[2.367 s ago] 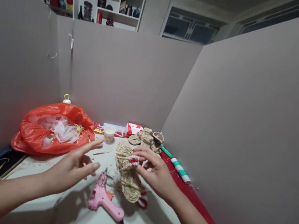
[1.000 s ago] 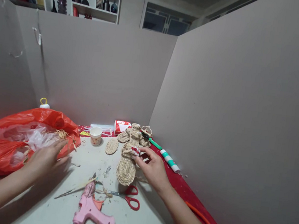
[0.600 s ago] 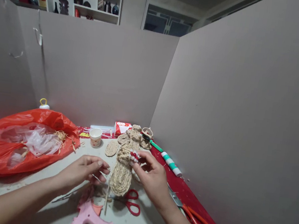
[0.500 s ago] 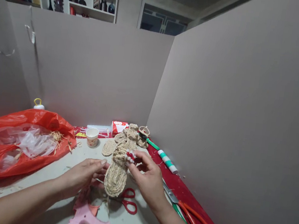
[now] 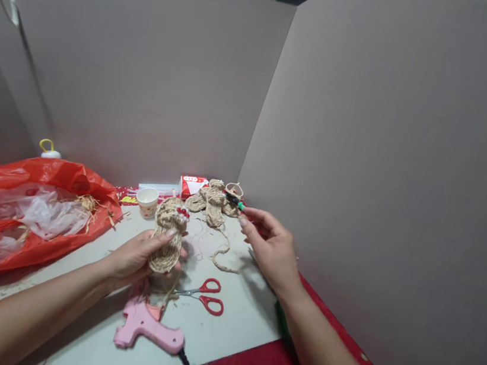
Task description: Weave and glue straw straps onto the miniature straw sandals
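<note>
My left hand (image 5: 137, 255) is closed around a braided straw piece (image 5: 165, 253), shaped like a small slipper sole. Near its top sits a cluster of red and white beads (image 5: 182, 213). My right hand (image 5: 271, 249) reaches to the back right, thumb and fingers closed on a green-handled tool (image 5: 241, 205). Only the tool's dark front end and a bit of green show; my hand covers the rest. Below the straw piece, a pink glue gun (image 5: 152, 329) lies on the table beside red-handled scissors (image 5: 210, 297).
More braided straw pieces (image 5: 214, 202) lie at the back, with a loose straw cord (image 5: 219, 263) in front. A paper cup (image 5: 147, 203) and a red-and-white box (image 5: 192, 186) stand behind. An orange-red plastic bag (image 5: 69, 174) fills the left. Grey panels (image 5: 150, 74) enclose the table.
My right hand has left the beaded straw piece and moved back and right to the green-handled tool. My left hand now grips the piece and has shifted it left. The view has tilted down.
</note>
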The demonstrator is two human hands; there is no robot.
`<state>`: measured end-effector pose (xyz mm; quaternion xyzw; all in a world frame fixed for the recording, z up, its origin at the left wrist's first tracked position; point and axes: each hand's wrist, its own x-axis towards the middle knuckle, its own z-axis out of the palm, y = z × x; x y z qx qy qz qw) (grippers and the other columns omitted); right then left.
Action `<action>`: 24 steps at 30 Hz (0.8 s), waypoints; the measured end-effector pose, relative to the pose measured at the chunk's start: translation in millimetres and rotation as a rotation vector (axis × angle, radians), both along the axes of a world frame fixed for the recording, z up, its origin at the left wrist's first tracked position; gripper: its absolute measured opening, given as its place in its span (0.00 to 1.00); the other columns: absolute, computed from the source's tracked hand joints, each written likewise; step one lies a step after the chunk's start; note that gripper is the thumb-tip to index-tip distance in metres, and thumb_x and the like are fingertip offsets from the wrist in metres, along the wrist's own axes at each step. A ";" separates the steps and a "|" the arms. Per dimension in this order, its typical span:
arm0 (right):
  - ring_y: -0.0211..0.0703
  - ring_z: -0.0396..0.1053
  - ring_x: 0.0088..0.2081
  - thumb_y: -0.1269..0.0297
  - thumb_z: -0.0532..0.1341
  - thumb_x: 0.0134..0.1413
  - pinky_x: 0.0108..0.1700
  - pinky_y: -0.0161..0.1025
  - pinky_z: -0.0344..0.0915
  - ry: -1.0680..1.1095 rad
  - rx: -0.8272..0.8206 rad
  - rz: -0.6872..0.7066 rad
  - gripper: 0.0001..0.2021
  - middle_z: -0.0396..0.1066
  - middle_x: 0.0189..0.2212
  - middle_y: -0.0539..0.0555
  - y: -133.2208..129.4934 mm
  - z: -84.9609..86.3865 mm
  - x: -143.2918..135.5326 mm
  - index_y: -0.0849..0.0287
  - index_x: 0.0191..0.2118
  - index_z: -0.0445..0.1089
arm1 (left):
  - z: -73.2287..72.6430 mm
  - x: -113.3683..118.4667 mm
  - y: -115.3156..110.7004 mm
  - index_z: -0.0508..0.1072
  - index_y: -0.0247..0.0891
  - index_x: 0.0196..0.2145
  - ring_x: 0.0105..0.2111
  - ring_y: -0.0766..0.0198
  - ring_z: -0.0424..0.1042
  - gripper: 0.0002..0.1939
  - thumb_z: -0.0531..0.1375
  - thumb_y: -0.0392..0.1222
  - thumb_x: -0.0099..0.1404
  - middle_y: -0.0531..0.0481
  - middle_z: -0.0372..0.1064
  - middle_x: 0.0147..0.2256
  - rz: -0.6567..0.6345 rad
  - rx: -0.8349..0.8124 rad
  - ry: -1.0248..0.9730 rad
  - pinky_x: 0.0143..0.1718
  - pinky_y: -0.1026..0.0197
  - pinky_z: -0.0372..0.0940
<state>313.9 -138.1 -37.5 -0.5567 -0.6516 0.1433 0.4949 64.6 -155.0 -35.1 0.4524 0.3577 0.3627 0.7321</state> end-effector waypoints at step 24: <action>0.53 0.72 0.36 0.64 0.57 0.57 0.31 0.39 0.56 -0.685 -0.371 0.024 0.09 0.76 0.34 0.58 7.2 -41.7 -2.6 0.57 0.41 0.71 | -26.1 -15.0 23.9 0.69 0.30 0.48 0.20 0.63 0.71 0.31 0.45 0.62 0.67 0.39 0.75 0.33 0.135 -0.053 -0.107 0.18 0.65 0.61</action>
